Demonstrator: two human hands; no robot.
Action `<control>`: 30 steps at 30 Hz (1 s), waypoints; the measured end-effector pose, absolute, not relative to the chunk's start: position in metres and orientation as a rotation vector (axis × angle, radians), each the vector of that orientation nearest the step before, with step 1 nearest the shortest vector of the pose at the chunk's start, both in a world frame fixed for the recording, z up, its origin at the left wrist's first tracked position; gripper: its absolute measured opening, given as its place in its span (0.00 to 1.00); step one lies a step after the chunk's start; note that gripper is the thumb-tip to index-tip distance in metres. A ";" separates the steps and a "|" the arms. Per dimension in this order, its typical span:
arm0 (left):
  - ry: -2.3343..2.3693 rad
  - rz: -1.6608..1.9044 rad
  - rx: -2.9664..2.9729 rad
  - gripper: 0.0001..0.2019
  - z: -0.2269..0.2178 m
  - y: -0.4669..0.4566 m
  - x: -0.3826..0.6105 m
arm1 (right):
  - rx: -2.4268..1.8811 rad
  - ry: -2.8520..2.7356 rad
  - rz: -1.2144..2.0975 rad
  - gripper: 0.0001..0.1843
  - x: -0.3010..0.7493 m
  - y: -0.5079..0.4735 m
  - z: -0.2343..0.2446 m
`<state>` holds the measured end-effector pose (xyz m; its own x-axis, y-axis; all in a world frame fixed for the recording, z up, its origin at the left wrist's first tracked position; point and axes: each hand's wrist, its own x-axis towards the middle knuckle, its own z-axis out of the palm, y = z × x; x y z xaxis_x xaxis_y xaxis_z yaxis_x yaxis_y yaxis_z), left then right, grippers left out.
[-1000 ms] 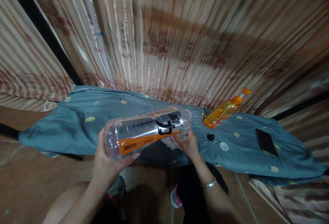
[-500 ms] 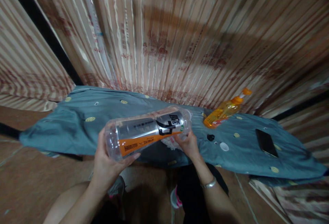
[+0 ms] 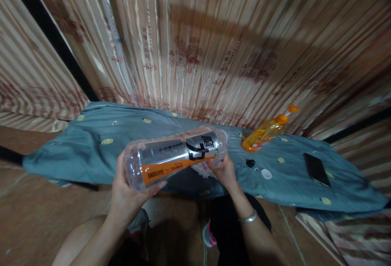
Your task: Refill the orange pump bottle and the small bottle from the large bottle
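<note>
Clear bottle held between two hands above a cloth-covered counter, parts listed from left to right. A black bar [image 3: 51, 34] slopes down to the left of and beyond the clear bottle, in front of a striped curtain [image 3: 195, 25] with reddish flower prints, which forms the background behind the bottle. The left hand [image 3: 125, 190] is partly open, its fingers and thumb curved about the bottle's left end. The clear bottle [image 3: 165, 162], the landmark here, lies on its side in the air, its right end higher in the view; its label is silver and orange with large black characters. Below it extends the counter [image 3: 94, 152], draped in teal cloth with yellow motifs. Under the bottle's right half lies a crumpled whitish item [image 3: 201, 171], partly covered. The right hand [image 3: 224, 172] is likewise partly open and grips the bottle's right end; a silver bangle [image 3: 249, 218] circles its wrist. To the right of the bottle rest a small black object [image 3: 250, 163], an orange pump bottle [image 3: 264, 135], tilted in the view and farther back, and a white disc [image 3: 266, 174]. Farthest right of the bottle, a dark flat rectangular object [image 3: 317, 169] lies on the cloth.
</note>
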<state>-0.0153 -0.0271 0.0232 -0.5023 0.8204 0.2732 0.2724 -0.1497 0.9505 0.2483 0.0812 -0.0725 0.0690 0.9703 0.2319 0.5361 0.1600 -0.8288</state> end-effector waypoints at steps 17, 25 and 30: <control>1.698 1.767 1.225 0.44 0.023 -0.026 -0.015 | -1.512 -1.574 0.634 0.35 0.247 0.079 -0.069; 1.688 1.722 1.191 0.47 0.024 -0.027 -0.013 | -1.508 -1.566 0.643 0.38 0.247 0.080 -0.070; 1.689 1.768 1.244 0.44 0.022 -0.025 -0.012 | -1.510 -1.580 0.596 0.39 0.248 0.080 -0.071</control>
<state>-0.0125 -0.0254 0.0215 -0.5267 0.7863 0.3230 0.2863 -0.1936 0.9384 0.2476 0.0799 -0.0706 0.0885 0.9646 0.2485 0.5605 0.1580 -0.8129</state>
